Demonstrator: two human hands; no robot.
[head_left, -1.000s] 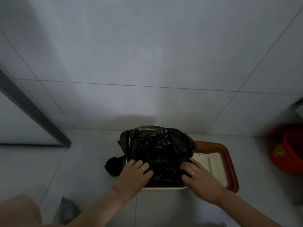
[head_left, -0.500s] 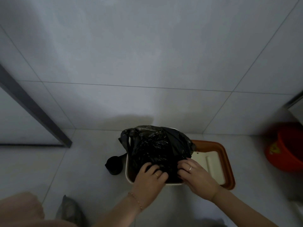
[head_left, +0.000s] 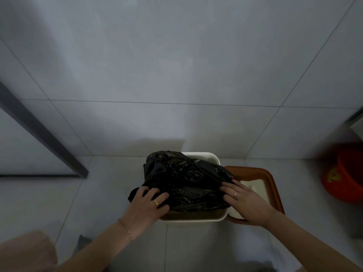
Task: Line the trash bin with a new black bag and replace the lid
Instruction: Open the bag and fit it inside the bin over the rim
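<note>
A white rectangular trash bin (head_left: 198, 218) stands on the floor against the tiled wall. A crumpled black bag (head_left: 184, 181) lies bunched over its opening, leaving the far rim and near rim showing. My left hand (head_left: 149, 203) grips the bag's left edge, which hangs past the bin's left side. My right hand (head_left: 247, 201) holds the bag's right edge over the bin's right rim. The plastic is stretched between the two hands. The lid (head_left: 273, 185), brown-rimmed with a cream centre, lies on the floor right of the bin, partly under my right hand.
A red bucket (head_left: 345, 177) sits at the right by the wall. A dark frame (head_left: 39, 130) runs down the left wall to the floor. A dark scrap of plastic (head_left: 82, 244) lies on the floor at bottom left, beside a pinkish shape (head_left: 25, 252).
My hands have moved apart, left hand leftward and right hand rightward, spreading the bag across the bin. The bin's far white rim has come into view.
</note>
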